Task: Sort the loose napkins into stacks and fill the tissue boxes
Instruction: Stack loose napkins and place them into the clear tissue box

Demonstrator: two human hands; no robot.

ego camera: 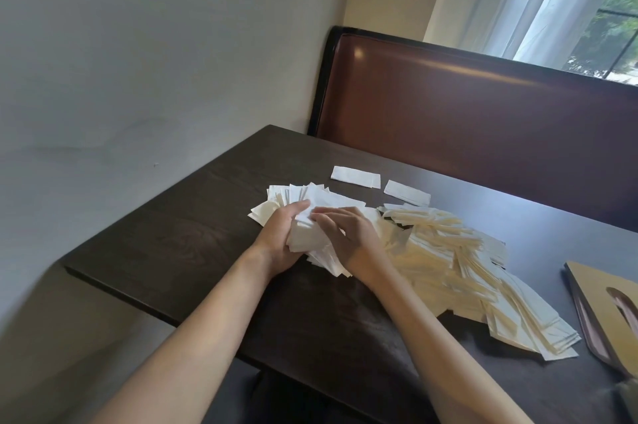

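At centre-left of the frame our left hand (pixel 281 237) cups a bundle of white napkins (pixel 312 216) from below, fingers curled round its near end, thumb laid on top. Just to its right, our right hand (pixel 348 237) arches over the same bundle, fingers loosely bent and pressing down on the top sheets.

To do this step well, we judge, we should square the bundle's edges against the surface (pixel 179 237) before setting it down, and keep the thumb firm so thin sheets do not slide.

Further right, the big loose heap of cream napkins (pixel 459 271) fans towards the lower right, touching the bundle. Above it, two single napkins (pixel 355 176) lie apart. At the right edge lies a flat brown tissue box (pixel 607 306), not yet filled.
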